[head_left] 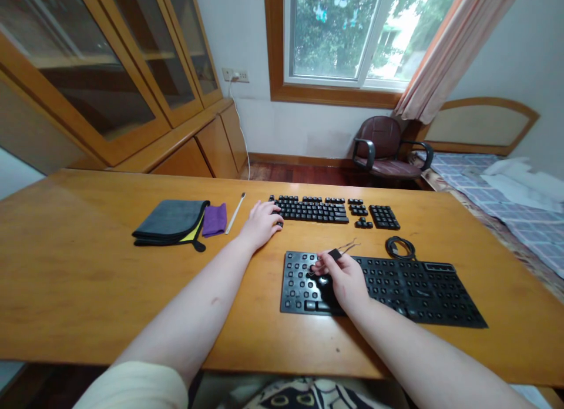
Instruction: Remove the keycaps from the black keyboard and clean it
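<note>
My left hand [263, 225] is at the left end of the laid-out black keycaps [315, 211]. Its thumb and forefinger close on a small black keycap [279, 224] at the table surface. In my right hand [348, 278] is a keycap puller with a black grip [335, 254]; its wire prongs point up and away from me. This hand is over the left half of a black keyboard base [423, 288], whose key stems are mostly bare. A few wide keys remain along its front edge. My right fingers hide part of the base.
A coiled black cable [400, 247] lies behind the keyboard base. To the left are a folded grey cloth [170, 221], a small purple cloth [214, 220] and a thin white brush [235, 213]. Beyond the wooden table [110, 303] stands an office chair [382, 144].
</note>
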Action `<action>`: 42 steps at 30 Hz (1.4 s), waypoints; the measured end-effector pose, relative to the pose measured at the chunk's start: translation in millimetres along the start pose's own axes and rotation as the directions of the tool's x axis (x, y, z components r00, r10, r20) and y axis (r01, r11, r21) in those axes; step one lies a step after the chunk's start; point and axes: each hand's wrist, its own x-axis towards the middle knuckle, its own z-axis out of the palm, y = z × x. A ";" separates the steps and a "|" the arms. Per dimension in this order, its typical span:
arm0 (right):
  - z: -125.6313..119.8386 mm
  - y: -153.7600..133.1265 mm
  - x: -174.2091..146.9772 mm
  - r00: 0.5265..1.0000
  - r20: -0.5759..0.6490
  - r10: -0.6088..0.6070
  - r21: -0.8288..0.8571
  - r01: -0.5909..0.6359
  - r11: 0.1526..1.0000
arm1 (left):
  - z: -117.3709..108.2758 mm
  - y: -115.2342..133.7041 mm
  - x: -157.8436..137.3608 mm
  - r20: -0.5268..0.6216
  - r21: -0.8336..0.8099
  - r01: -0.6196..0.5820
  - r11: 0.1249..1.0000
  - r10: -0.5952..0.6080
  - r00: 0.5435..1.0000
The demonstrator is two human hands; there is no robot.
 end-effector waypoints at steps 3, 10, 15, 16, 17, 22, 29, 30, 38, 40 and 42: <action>0.1 1.6 0.1 1.000 0.019 0.004 0.001 -0.004 1.000 | 9.2 -3.9 -5.7 -0.034 0.011 0.029 1.000 -0.029 0.999; 0.6 2.4 -0.2 0.999 0.044 0.000 0.024 -0.001 1.000 | 11.8 -9.1 -3.3 -0.046 -0.062 0.098 0.993 -0.101 0.994; 0.6 1.9 -0.7 0.998 0.055 -0.008 0.019 0.007 1.000 | 11.2 -11.5 -4.7 -0.055 -0.069 0.131 0.989 -0.135 0.989; 0.3 2.0 -0.4 0.998 0.059 -0.009 0.018 0.008 1.000 | 10.9 -12.1 -4.8 -0.055 -0.072 0.134 0.988 -0.138 0.989; 0.0 2.1 0.1 0.998 0.062 -0.008 0.017 0.007 1.000 | 10.5 -12.5 -4.9 -0.054 -0.076 0.135 0.988 -0.139 0.989; -0.2 5.5 0.3 0.998 0.070 -0.009 0.012 0.008 1.000 | 9.7 -14.4 -3.9 -0.064 -0.082 0.133 0.988 -0.138 0.988; -12.1 -10.9 8.9 0.990 0.017 -0.142 0.007 0.142 0.990 | 11.2 -15.8 -3.1 -0.077 -0.071 0.144 0.987 -0.149 0.986; -19.4 -16.8 17.2 0.986 -0.045 -0.161 0.025 0.163 0.986 | 11.5 -15.9 -3.2 -0.080 -0.067 0.138 0.988 -0.143 0.986; -78.2 -37.3 106.3 0.951 -0.300 0.068 -0.069 -0.093 0.993 | 15.7 -19.0 -3.3 -0.101 -0.057 0.109 0.992 -0.114 0.988; -79.6 -32.7 114.4 0.951 -0.294 0.097 -0.105 -0.134 0.985 | 15.8 -19.1 -3.6 -0.102 -0.056 0.108 0.993 -0.113 0.988; -78.9 -26.9 117.2 0.953 -0.284 0.107 -0.107 -0.143 0.984 | 15.3 -18.5 -3.9 -0.098 -0.060 0.110 0.992 -0.115 0.989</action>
